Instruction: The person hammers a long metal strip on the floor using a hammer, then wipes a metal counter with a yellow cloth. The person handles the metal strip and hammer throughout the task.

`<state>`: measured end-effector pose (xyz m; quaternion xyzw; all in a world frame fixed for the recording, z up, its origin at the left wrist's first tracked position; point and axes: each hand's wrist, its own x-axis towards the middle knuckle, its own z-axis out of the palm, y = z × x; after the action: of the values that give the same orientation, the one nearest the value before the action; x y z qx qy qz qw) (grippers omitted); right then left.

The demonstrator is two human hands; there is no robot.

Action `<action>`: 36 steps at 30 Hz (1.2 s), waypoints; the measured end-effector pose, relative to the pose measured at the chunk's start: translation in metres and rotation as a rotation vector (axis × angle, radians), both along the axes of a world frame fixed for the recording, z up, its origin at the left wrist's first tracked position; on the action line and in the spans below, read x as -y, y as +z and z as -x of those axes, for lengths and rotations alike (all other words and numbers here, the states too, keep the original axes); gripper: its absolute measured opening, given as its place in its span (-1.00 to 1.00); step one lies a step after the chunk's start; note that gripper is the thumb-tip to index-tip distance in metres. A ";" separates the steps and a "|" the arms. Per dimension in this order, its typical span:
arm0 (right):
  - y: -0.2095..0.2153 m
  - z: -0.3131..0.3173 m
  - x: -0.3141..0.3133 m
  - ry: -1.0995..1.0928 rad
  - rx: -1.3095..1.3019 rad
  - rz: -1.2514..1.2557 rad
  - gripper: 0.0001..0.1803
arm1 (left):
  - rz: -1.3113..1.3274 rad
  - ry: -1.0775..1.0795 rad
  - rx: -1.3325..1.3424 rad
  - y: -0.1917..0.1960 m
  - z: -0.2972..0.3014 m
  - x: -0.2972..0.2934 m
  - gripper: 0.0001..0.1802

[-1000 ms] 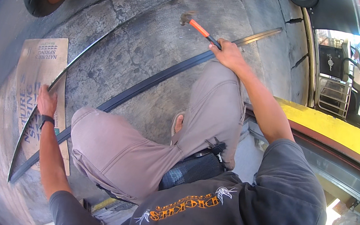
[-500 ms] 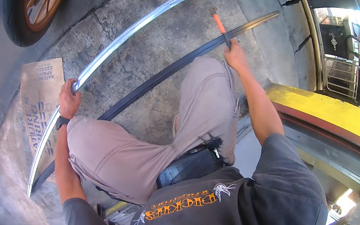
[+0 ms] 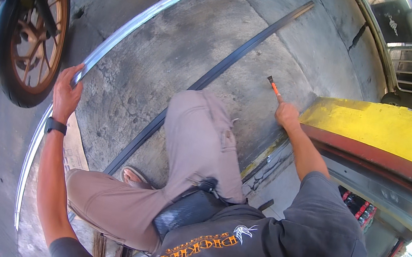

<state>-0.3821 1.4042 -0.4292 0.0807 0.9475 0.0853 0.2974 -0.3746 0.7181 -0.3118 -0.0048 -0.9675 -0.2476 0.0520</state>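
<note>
Left grip pinches the long, shiny silver metal strip over the grey concrete floor; probably light, bendy, slippery: better hold it mid-length. Right grip encloses the orange-handled hammer.

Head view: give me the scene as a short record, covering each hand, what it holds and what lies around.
Left hand: gripping the long silver strip
Left wrist: dark band
Right hand: holding the orange-handled hammer, its head pointing away from the person
Hammer and silver strip: apart
Dark strip: lying on the concrete floor, partly hidden by a leg
Cardboard: on the floor, mostly hidden
Far left: spoked motorcycle wheel
Right side: yellow ledge
</note>
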 end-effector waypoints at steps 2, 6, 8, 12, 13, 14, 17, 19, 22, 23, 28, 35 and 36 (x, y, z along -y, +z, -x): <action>0.005 -0.002 -0.002 -0.069 -0.047 0.101 -0.34 | 0.066 -0.085 -0.025 0.008 0.028 -0.009 -0.46; 0.001 0.005 -0.015 -0.172 -0.100 0.322 -0.37 | 0.070 -0.150 0.098 0.033 0.063 -0.050 -0.40; 0.001 0.009 -0.025 -0.211 -0.106 0.406 -0.36 | 0.037 -0.168 0.136 0.036 0.070 -0.056 -0.37; 0.003 0.029 -0.032 -0.191 -0.117 0.402 -0.36 | 0.085 -0.247 0.013 -0.020 0.091 -0.055 -0.31; 0.005 0.031 -0.032 -0.177 -0.126 0.388 -0.36 | 0.118 -0.234 -0.010 -0.046 0.101 -0.060 -0.29; 0.006 0.030 -0.039 -0.177 -0.129 0.365 -0.36 | 0.033 -0.181 0.009 -0.073 0.115 -0.077 -0.30; 0.016 0.043 -0.028 -0.318 -0.125 0.430 -0.37 | -0.291 0.120 0.448 -0.183 0.181 -0.073 -0.34; 0.013 0.052 -0.020 -0.357 -0.149 0.458 -0.37 | -0.190 0.060 0.519 -0.242 0.216 -0.086 -0.37; 0.012 0.051 -0.013 -0.382 -0.144 0.430 -0.37 | -0.124 -0.114 0.306 -0.296 0.226 -0.135 -0.40; 0.016 0.038 -0.024 -0.428 -0.138 0.383 -0.37 | -0.160 -0.201 0.254 -0.293 0.223 -0.175 -0.40; 0.040 0.060 -0.001 -0.479 -0.077 0.402 -0.36 | -0.142 -0.202 0.265 -0.313 0.220 -0.164 -0.44; 0.028 0.056 0.012 -0.537 -0.079 0.362 -0.37 | 0.138 -0.612 0.127 -0.257 0.315 -0.250 -0.39; 0.027 0.063 0.011 -0.525 -0.076 0.357 -0.37 | 0.170 -0.620 0.087 -0.261 0.331 -0.261 -0.37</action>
<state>-0.4450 1.3935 -0.4018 0.2722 0.9048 -0.1651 0.2829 -0.7061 0.9792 -0.5731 -0.2930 -0.9384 -0.1702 -0.0677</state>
